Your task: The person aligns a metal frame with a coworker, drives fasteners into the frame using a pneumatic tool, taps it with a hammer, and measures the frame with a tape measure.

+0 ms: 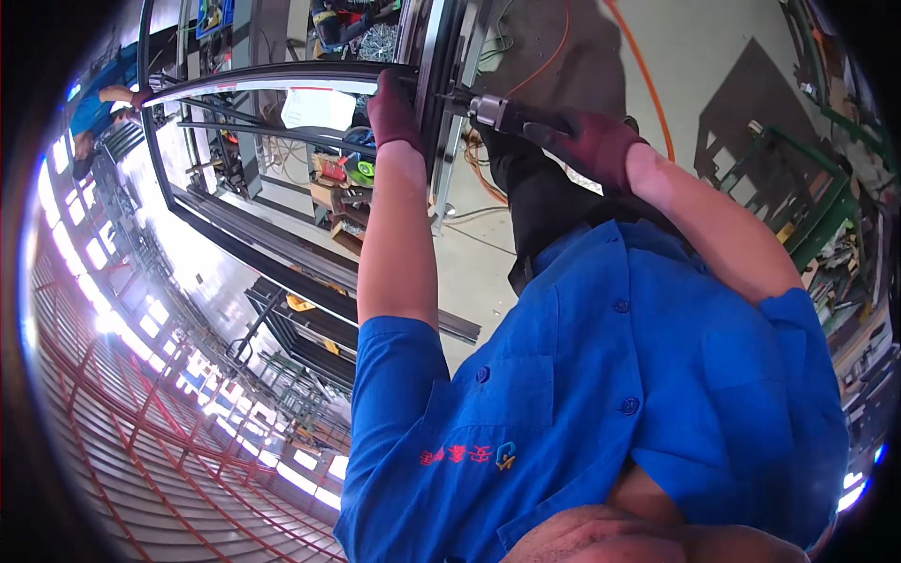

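1. Pale workshop floor (pixel 709 42) shows towards one o'clock, crossed by an orange hose (pixel 643 70); red roof beams (pixel 141 422) fill the view around eight o'clock, and a green rack (pixel 812 202) stands between two and three.
2. Towards ten o'clock, a co-worker in blue (pixel 89 114) has a hand (pixel 116 94) at the far end of a dark frame (pixel 282 74).
3. From there, the frame's long, pale-edged bar runs to the person's gloved left hand (pixel 394 120), leaving it towards nine o'clock.
4. The left fingers (pixel 387 86) are curled in over the near end of that bar, so the frame lies directly beneath them; their undersides are hidden, so I cannot tell how tightly they press.
5. Just beside those fingers, at three o'clock, stands a dark metal profile (pixel 441 56), running on towards twelve.
6. The gloved right hand (pixel 593 148) is wrapped around a power drill (pixel 489 111), its grip mostly covered by closed fingers.
7. From that hand, the drill points between nine and ten o'clock, its tip close to the profile; whether they touch, I cannot tell.
8. At seven o'clock from the left hand lies a bright green roll (pixel 360 169).
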{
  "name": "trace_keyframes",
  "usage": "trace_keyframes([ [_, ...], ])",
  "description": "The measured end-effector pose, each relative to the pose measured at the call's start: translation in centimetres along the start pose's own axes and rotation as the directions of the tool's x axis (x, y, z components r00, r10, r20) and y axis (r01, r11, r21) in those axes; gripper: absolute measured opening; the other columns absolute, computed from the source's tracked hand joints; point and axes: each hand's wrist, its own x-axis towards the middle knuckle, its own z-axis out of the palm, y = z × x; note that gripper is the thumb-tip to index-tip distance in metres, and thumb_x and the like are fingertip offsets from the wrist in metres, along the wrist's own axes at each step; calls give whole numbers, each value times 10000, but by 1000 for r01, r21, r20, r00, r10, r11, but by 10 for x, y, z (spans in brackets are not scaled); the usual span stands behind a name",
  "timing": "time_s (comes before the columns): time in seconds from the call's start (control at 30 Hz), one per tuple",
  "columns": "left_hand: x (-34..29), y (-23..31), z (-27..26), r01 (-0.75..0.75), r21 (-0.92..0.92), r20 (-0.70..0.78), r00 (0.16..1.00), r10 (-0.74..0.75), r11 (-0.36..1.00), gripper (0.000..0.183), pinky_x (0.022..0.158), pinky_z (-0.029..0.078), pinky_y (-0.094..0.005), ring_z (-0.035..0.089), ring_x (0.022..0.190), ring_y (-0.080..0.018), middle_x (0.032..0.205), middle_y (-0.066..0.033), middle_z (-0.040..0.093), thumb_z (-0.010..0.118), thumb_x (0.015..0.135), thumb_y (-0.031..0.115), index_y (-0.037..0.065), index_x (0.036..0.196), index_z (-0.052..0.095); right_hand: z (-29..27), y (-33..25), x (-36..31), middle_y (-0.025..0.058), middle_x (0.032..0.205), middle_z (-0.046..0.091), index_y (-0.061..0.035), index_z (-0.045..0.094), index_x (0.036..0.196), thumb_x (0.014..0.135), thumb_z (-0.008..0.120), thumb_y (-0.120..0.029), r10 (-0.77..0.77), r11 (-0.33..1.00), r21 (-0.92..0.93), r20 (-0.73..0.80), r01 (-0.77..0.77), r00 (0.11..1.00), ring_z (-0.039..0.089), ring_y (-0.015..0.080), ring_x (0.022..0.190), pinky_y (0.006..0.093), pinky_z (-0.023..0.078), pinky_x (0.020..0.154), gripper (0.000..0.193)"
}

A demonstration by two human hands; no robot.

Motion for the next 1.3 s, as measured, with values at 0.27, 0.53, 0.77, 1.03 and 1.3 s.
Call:
trace_keyframes([
  [0.27, -18, 15, 0, 6, 186, -68, 998, 6, 983, 793, 904, 570, -442, 717, 906, -278, 1036, -170, 815, 506, 1142, 684, -49, 1321, 752, 7, 7, 0, 249, 1316, 773, -52, 701, 1454, 1040, 562, -782, -64, 997, 34, -94, 68, 994, 734, 419, 1237, 493, 543, 1089, 851],
  [0.53, -72, 1, 4, -531, -56, -544, 726, 420, 846, 425, 1064, 511, -409, 665, 1105, -252, 1173, -155, 689, 556, 1193, 362, -13, 1344, 690, 16, 65, 25, 253, 1306, 772, -33, 678, 1474, 1038, 703, -537, -27, 945, 319, -120, 64, 992, 749, 395, 1203, 467, 579, 1045, 667],
  [0.77, -187, -26, 91, -457, -76, -195, 878, 437, 886, 286, 942, 584, -396, 731, 1080, -286, 1128, -157, 739, 721, 1091, 249, -15, 1201, 708, -5, 62, -1, 192, 1316, 732, -80, 690, 1394, 881, 832, -203, -230, 935, 283, 30, 212, 973, 760, 364, 1159, 456, 600, 1026, 546],
  [1.03, -152, -15, 112, 382, -799, 295, 922, -250, 465, 316, 775, 624, -411, 742, 846, -263, 962, -110, 734, 821, 973, 307, 42, 1084, 690, -15, 49, -5, 126, 1156, 789, -26, 713, 1369, 1160, 669, -280, -9, 425, 874, 266, -237, 964, 793, 209, 976, 358, 666, 878, 331],
  [1.3, -157, -17, 111, 359, -815, 329, 933, -146, 454, 295, 832, 627, -437, 747, 916, -282, 998, -113, 731, 774, 1004, 342, 90, 1131, 690, -19, 53, 0, 122, 1288, 786, -35, 674, 1478, 1153, 666, -314, -66, 530, 827, 258, -186, 964, 781, 218, 1118, 389, 634, 1000, 429],
])
